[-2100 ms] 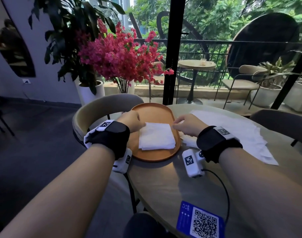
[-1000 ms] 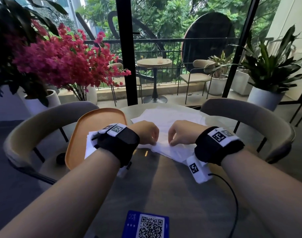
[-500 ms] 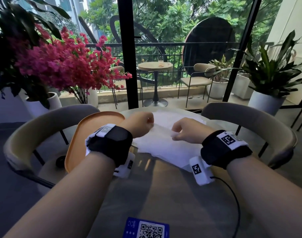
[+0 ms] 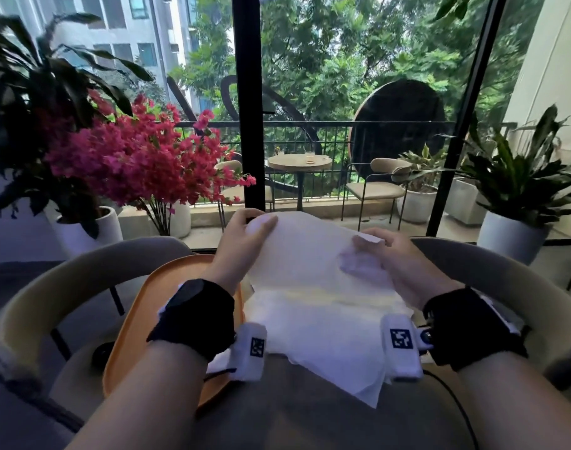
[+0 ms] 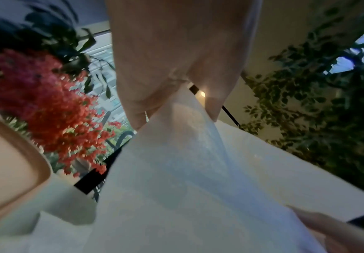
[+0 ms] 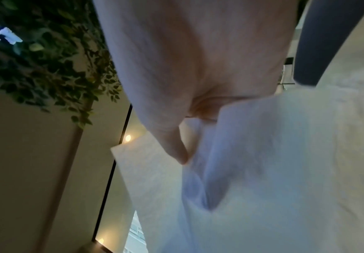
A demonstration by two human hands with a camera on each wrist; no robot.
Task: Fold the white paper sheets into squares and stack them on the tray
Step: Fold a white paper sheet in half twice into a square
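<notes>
A thin white paper sheet [image 4: 310,254] hangs lifted above the round table, held by its two upper corners. My left hand [image 4: 245,235] pinches the upper left corner, thumb in front. The upper right corner is pinched by my right hand [image 4: 384,251], whose fingers show through the paper. More white sheets [image 4: 326,336] lie flat on the table below the lifted one. The orange oval tray [image 4: 138,319] sits at the left; my left forearm hides most of its inside. In the wrist views the sheet [image 5: 187,171] drapes from my left hand [image 5: 172,102], and the sheet [image 6: 263,171] drapes from my right hand [image 6: 189,137].
The grey round table [image 4: 310,417] is ringed by padded chairs, one at the left [image 4: 50,303] and one at the right [image 4: 521,287]. Red flowers [image 4: 141,157] and potted plants stand behind. A black window post [image 4: 247,92] rises beyond the table.
Both hands have risen from the table and lifted the top sheet by its corners. Earlier they left the folded stack on the tray and went to the loose sheets.
</notes>
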